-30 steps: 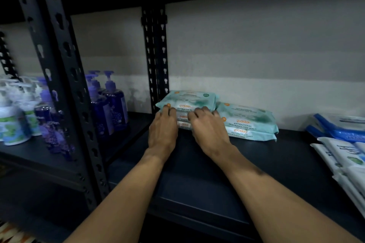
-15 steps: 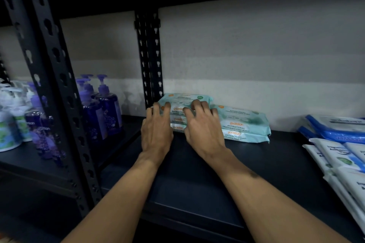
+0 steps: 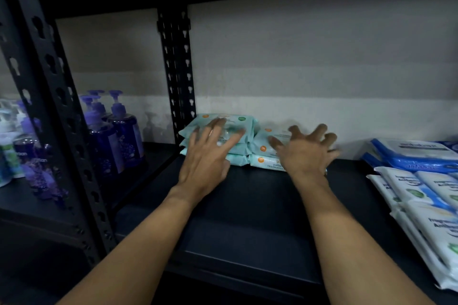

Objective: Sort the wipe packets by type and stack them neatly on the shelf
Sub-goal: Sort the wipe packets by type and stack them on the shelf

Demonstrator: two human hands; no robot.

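Two stacks of teal wipe packets stand side by side at the back of the dark shelf (image 3: 247, 205). The left stack (image 3: 244, 122) is the taller one. My left hand (image 3: 208, 153) lies in front of it, fingers spread and straight over its top packet. The lower right stack (image 3: 262, 141) sits partly behind my right hand (image 3: 304, 148), whose fingers are spread and slightly bent above it, holding nothing. Blue packets (image 3: 411, 156) and white packets (image 3: 426, 195) lie at the far right of the shelf.
A black slotted upright (image 3: 177, 77) stands behind the left stack and another post (image 3: 52, 96) rises at the front left. Purple pump bottles (image 3: 116, 136) and white-green bottles (image 3: 7, 156) fill the neighbouring shelf. A grey wall backs the shelf.
Both hands left the front of the left stack. My left hand rose onto its top, and my right hand swung right over the second stack with fingers spread.
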